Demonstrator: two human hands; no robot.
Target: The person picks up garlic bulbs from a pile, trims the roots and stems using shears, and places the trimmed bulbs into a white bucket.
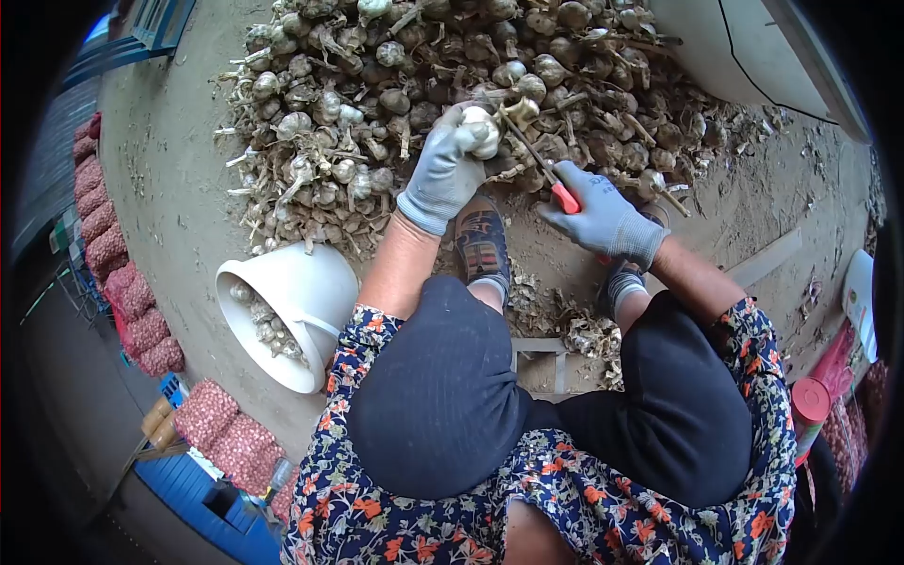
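Note:
My left hand [444,169], in a grey glove, grips a white garlic bulb [484,128] and holds it up over the edge of the garlic pile [452,75]. My right hand [603,217], also gloved in grey, holds red-handled shears [551,174] whose blades reach up to the bulb's stem. Both hands work above my feet, in front of my knees. The big pile of dirty garlic bulbs with dry stalks spreads across the ground ahead.
A white bucket [315,282] lies tilted at my left knee with several trimmed bulbs inside. Cut roots and skins [565,325] litter the ground between my feet. Red mesh sacks of garlic [122,282] line the left edge. A red-capped container [810,400] stands at the right.

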